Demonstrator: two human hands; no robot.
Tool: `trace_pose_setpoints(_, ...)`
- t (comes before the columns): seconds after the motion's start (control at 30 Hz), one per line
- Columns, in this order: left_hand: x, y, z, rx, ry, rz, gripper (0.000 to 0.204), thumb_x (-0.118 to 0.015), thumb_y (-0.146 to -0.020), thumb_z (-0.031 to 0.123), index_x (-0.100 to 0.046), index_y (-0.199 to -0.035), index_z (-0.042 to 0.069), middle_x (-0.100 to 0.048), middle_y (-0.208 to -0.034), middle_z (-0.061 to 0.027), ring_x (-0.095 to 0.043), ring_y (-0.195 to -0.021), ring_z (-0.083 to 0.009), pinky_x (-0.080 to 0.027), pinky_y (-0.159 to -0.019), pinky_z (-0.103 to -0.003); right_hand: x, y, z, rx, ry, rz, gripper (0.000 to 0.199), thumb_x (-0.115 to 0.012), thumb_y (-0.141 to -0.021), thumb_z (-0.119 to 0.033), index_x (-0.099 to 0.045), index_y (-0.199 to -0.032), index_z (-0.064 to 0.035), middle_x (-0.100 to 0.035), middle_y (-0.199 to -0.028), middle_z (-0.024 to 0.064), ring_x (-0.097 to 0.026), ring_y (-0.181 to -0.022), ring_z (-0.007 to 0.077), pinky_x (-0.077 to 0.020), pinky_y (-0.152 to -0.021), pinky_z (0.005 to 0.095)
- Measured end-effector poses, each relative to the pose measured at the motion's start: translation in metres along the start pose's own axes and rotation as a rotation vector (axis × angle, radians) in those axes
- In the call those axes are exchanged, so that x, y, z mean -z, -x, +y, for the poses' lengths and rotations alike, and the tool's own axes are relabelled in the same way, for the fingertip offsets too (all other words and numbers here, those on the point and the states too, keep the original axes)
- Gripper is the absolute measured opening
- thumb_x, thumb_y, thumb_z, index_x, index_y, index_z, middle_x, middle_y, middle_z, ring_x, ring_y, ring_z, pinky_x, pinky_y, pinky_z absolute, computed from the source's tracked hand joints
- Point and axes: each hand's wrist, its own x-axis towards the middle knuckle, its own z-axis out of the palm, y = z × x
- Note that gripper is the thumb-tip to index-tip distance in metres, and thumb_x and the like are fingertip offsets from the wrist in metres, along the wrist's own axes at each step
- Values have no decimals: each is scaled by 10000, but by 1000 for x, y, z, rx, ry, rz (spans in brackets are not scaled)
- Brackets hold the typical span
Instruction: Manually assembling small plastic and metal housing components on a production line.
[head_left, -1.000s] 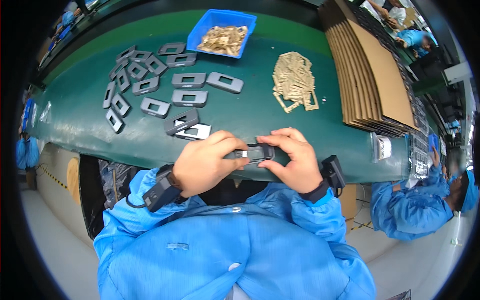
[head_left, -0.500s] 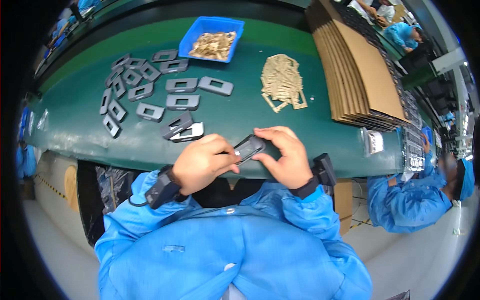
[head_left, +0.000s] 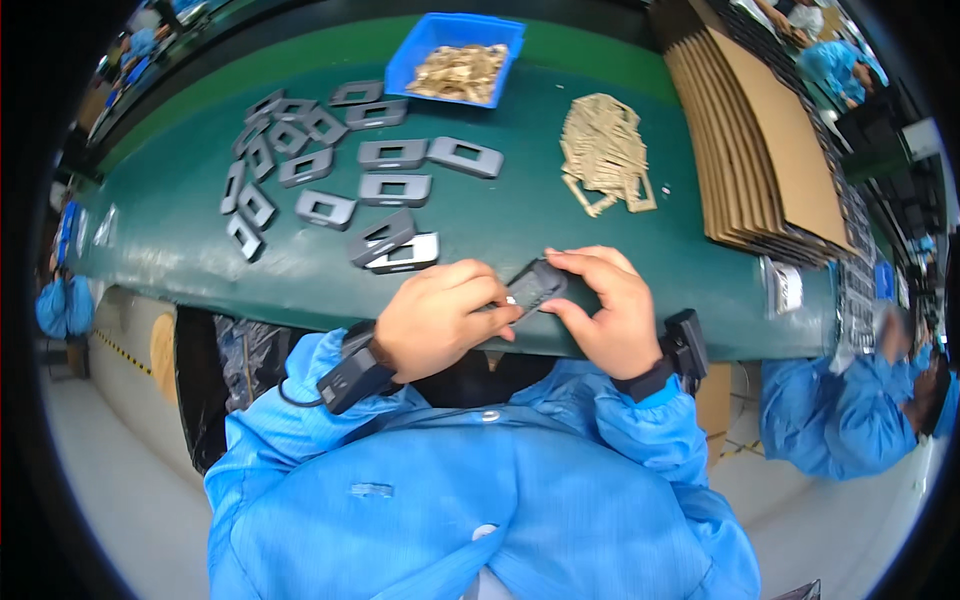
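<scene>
Near the front edge of the table, both hands hold a small dark grey plastic housing [head_left: 537, 282], tilted between them. My left hand [head_left: 440, 315] pinches its lower left end with thumb and fingertips. My right hand [head_left: 612, 315] grips the upper right end between thumb and fingers. Whether a smaller part sits under the left fingertips is hidden. Beyond my left hand lie grey housings with rectangular windows; a dark housing [head_left: 383, 238] rests partly over a lighter one [head_left: 413, 254].
More grey housings [head_left: 395, 188] spread over the table's left half. A blue bin [head_left: 402, 62] at the back holds gold-coloured pieces. Right of it lies a heap of beige frames [head_left: 603, 150]. Cardboard sheets [head_left: 775, 135] and a clear bag [head_left: 785, 288] stand right; a co-worker's blue sleeve [head_left: 840, 410] is beyond.
The whole view has shifted, so the table and its things appear farther right and slightly higher. The housing has tipped a little between my hands, showing more of its dark face.
</scene>
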Motion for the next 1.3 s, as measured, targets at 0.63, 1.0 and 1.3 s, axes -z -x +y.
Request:
trace_pose_setpoints(0.63, -9, -17, 33, -21, -149, -45, 305, -871, -636, 187, -707, -832, 21, -625, -835, -70, -628, -851, -288, -532, -693, -394, -12, 2, 13, 70, -72, 73, 341, -787, -778, -82, -729, -1113, -50, -730, -1095, 97, -642, -1082, 310, -496, -959, 425)
trace_pose_setpoints(1.0, -13, -14, 31, 579, 13, 208, 252, -668, -909, -10, -634, -1158, -1, -651, -888, -148, -666, -763, -326, -525, -670, -393, -10, -2, -16, -135, 23, 134, 67, -737, -850, -37, -712, -904, -8, -676, -780, 99, -612, -606, 221, -483, -580, 326)
trace_pose_setpoints(1.3, -19, -25, 30, 600, -68, 204, 216, -651, -906, 35, -639, -1122, 34, -652, -919, -145, -665, -816, -371, -532, -682, -443, -20, -13, -12, -312, -123, 38, 80, -733, -845, -42, -657, -847, -18, -707, -757, 137, -708, -618, 260, -535, -567, 355)
